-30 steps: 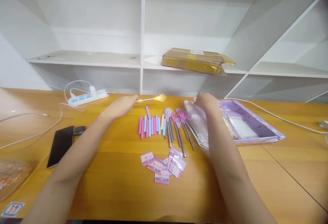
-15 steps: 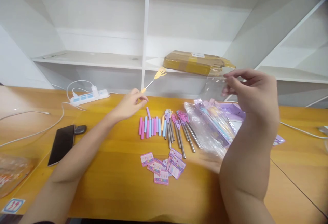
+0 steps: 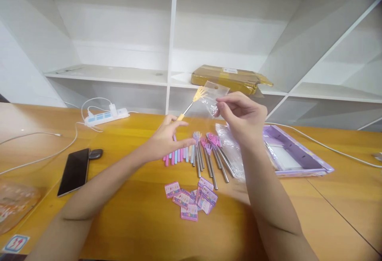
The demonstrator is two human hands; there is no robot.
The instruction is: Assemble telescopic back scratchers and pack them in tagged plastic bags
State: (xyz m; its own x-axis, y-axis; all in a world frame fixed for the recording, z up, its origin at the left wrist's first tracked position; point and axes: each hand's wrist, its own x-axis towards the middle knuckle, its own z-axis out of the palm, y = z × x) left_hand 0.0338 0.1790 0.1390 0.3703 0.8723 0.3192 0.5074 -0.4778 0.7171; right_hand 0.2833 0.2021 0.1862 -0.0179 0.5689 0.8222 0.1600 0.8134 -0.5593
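My left hand (image 3: 170, 138) grips the yellow handle of a back scratcher (image 3: 188, 109), its hand-shaped yellow head pointing up and to the right. Between thumb and fingers, my right hand (image 3: 243, 115) pinches a clear plastic bag (image 3: 214, 90) with a hang hole at its top. The scratcher's head overlaps the bag's left side; whether it is inside, I cannot tell. Below the hands lie several coloured handle tubes (image 3: 179, 155), partly covered by my left hand. To their right are several metal rods with pink, purple and blue scratcher heads (image 3: 213, 139).
Small printed cards (image 3: 189, 201) lie nearer me. Clear plastic bags (image 3: 234, 153) and a purple tray (image 3: 301, 169) are on the right. A phone (image 3: 73, 172), a mouse (image 3: 96, 154) and a power strip (image 3: 106, 117) sit left. A taped carton (image 3: 221, 78) rests on the shelf.
My right hand has moved left with the clear bag, close to the scratcher. My left hand has shifted slightly right and down, its thumb now stretched out. More of the purple tray shows.
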